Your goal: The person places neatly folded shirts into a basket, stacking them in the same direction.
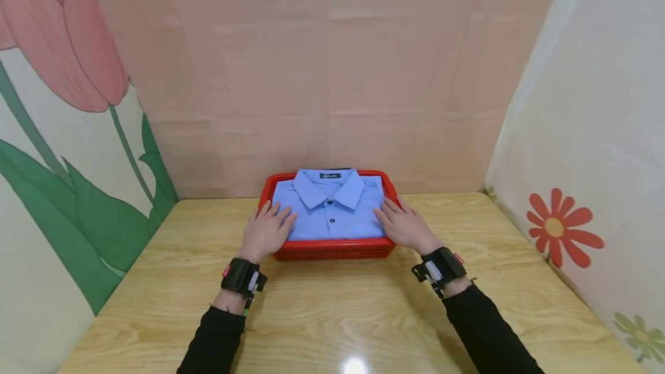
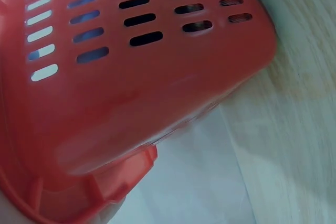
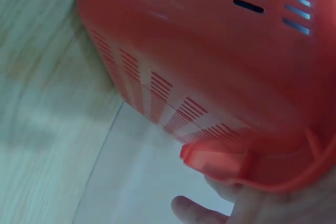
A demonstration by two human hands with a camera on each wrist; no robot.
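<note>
Folded blue shirt (image 1: 332, 209) in red basket (image 1: 332, 249)

From my seat I can find no writing that reads. The only mark with lettering is a small dark label (image 1: 330, 176) sewn inside the collar of the folded blue shirt (image 1: 332, 212), and in the head view its print is too small and blurred for me to make out. The two wrist views show me only slotted red plastic of the basket (image 2: 131, 93) and pale wood, with no words, numbers or signs on either.
</note>
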